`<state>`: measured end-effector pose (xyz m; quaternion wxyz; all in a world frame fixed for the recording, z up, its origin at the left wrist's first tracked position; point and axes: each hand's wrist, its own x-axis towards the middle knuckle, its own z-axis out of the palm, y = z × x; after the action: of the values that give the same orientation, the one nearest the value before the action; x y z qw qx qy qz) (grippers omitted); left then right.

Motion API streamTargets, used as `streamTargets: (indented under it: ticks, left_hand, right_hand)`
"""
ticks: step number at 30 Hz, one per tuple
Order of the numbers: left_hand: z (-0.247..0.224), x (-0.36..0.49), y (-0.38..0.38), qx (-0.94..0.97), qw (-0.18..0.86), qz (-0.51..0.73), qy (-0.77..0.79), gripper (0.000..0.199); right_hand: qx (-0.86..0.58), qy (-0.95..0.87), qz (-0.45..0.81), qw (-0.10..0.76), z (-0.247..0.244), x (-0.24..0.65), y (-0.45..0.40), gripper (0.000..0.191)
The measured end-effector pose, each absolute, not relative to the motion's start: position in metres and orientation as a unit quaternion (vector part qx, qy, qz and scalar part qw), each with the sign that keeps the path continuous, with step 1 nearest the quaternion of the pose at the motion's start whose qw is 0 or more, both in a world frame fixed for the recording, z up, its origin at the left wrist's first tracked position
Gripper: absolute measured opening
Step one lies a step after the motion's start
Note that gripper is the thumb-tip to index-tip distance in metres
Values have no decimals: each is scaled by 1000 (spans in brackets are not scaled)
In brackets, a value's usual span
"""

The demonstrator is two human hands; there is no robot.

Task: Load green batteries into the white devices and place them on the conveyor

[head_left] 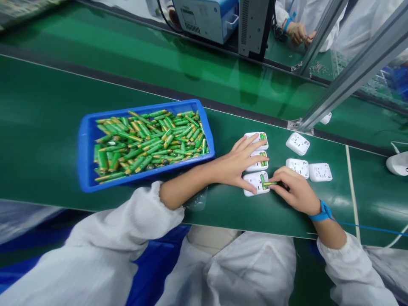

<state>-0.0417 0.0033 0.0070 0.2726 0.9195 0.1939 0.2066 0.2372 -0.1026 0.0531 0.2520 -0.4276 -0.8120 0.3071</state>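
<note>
- The left hand (234, 163) lies palm down with its fingers spread across a column of three white plastic devices, the thumb on the one nearest the person and the other fingers over the two beyond.
- The right hand (296, 191) pinches a slim green-and-gold cylindrical battery (271, 183) between thumb and fingers; its inner end is at the open battery bay of the near white device (251, 180).
- That bay also shows green inside; the exact contact between the pinched battery and the bay is too small to tell.
- The middle white device (250, 167) and the far white device (251, 134) each show green batteries in their bays, partly covered by the left fingers.
- Three more white devices (298, 166) lie to the right of the column, beyond the right hand: two side by side, the third farther back and tilted.
- A blue plastic bin (83, 148) stands on the left, just beyond the left forearm, heaped with loose green-and-gold batteries (153, 138) lying at all angles.
- Everything here rests on a green worktop (41, 136).
- A blue wrist strap (324, 211) circles the right wrist, its cord running off to the right.
- Past the metal post (353, 80), a co-worker's hands (296, 34) meet above a green surface; what they hold is unclear.
</note>
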Motion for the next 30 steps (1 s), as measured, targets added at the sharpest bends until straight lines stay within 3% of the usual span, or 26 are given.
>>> streamTargets:
  ticks: [7, 15, 21, 26, 30]
  left_hand:
    - [6, -41, 4, 922, 266, 217, 180, 105]
    - [8, -41, 3, 926, 259, 205, 185, 104]
    - [6, -42, 3, 922, 272, 200, 191, 104]
    - [11, -42, 1, 921, 281, 185, 199, 106]
    - [13, -43, 1, 922, 280, 173, 204, 110]
  right_hand:
    - [-419, -837, 283, 208, 52, 235, -103, 26]
    - [-526, -720, 335, 305, 44, 224, -106, 15]
    - [-488, -790, 253, 272, 44, 217, -104, 17]
    - [-473, -852, 178, 138, 52, 216, -122, 39]
    - [-482, -866, 114, 76, 48, 211, -143, 69]
